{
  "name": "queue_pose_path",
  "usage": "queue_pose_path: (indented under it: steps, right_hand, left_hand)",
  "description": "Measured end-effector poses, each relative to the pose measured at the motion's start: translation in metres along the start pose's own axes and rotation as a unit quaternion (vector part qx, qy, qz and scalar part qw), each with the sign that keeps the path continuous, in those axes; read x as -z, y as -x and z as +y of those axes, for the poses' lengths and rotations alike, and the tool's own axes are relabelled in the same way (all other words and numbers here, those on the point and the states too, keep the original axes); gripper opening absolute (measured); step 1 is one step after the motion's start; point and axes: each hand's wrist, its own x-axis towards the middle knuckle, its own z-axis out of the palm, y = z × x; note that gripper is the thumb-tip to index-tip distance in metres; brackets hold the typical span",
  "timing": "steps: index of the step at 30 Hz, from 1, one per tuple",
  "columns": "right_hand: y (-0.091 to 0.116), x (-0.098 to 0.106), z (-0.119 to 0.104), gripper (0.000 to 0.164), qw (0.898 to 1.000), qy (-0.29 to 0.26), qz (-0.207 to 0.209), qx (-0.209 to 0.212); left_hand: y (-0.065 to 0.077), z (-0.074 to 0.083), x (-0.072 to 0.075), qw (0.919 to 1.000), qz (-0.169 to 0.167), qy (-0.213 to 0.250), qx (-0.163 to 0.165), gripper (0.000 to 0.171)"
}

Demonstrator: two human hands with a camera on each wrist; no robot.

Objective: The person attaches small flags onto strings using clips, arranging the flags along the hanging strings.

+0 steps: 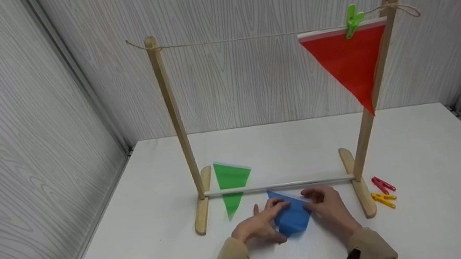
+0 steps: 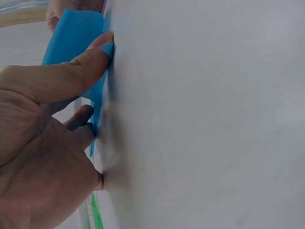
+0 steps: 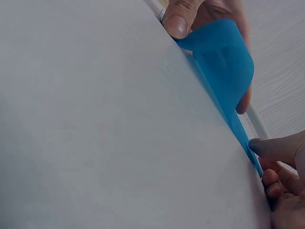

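Note:
A blue pennant [image 1: 293,220] lies on the table in front of the stand's crossbar, its near part bent up into a curl. My left hand [image 1: 259,228] holds it from the left, and in the left wrist view the thumb [image 2: 88,67] bends over its edge. From the other side, my right hand [image 1: 331,210] pinches the pennant's right corner. The right wrist view shows the raised blue curl [image 3: 226,71] between the two hands. To the left, a green pennant [image 1: 231,176] lies flat, passing under the crossbar.
A wooden stand [image 1: 172,106] with a white crossbar [image 1: 297,183] carries a string [image 1: 234,40]. A red pennant [image 1: 347,54] hangs from it by a green clothespin [image 1: 353,21]. Red [image 1: 383,184] and yellow clothespins [image 1: 384,199] lie right of the stand's foot [image 1: 359,187].

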Motion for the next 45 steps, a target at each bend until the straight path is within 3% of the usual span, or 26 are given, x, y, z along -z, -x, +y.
queue_pose_path:
  steps: [6,11,22,28,31,33,35,37,39,42,43,45]
  right_hand:
    - [0.0,0.001,0.001,0.028,1.0,0.003,-0.008,0.012]
    - [-0.002,0.003,0.001,0.03,1.0,-0.012,-0.015,0.001]
    - [0.001,0.009,0.0,0.032,0.992,-0.123,0.009,-0.008]
    - [-0.002,0.014,-0.006,0.035,0.99,-0.134,0.038,-0.003]
    - [-0.006,0.016,-0.009,0.034,0.989,-0.138,0.056,0.005]
    - [-0.008,0.017,-0.013,0.033,0.986,-0.149,0.066,0.022]
    - [-0.009,0.018,-0.016,0.033,0.983,-0.16,0.075,0.043]
    - [-0.01,0.018,-0.019,0.033,0.98,-0.171,0.082,0.061]
    - [-0.011,0.018,-0.022,0.034,0.976,-0.183,0.087,0.073]
    - [-0.01,0.018,-0.025,0.034,0.973,-0.193,0.092,0.085]
    - [-0.01,0.018,-0.026,0.035,0.972,-0.196,0.093,0.09]
    - [-0.01,0.018,-0.027,0.035,0.971,-0.195,0.094,0.104]
  left_hand:
    - [0.002,0.001,0.0,0.9999,-0.002,0.003,0.01,0.089]
    - [0.001,0.001,-0.003,0.9998,0.006,0.011,0.014,0.101]
    - [-0.001,0.002,-0.005,0.9963,0.063,0.058,-0.007,0.142]
    - [0.0,0.004,-0.001,0.9893,0.087,0.117,-0.004,0.148]
    - [0.0,0.006,0.003,0.9802,0.106,0.167,0.005,0.149]
    - [0.0,0.007,0.006,0.9698,0.126,0.208,0.02,0.148]
    - [-0.002,0.01,0.008,0.9544,0.153,0.254,0.032,0.146]
    - [-0.005,0.012,0.009,0.93,0.188,0.314,0.04,0.14]
    - [-0.009,0.015,0.011,0.8955,0.217,0.386,0.039,0.127]
    - [-0.015,0.017,0.011,0.8321,0.244,0.497,0.031,0.107]
    - [-0.017,0.018,0.012,0.8153,0.249,0.522,0.032,0.101]
    - [-0.019,0.019,0.012,0.7903,0.255,0.556,0.036,0.093]
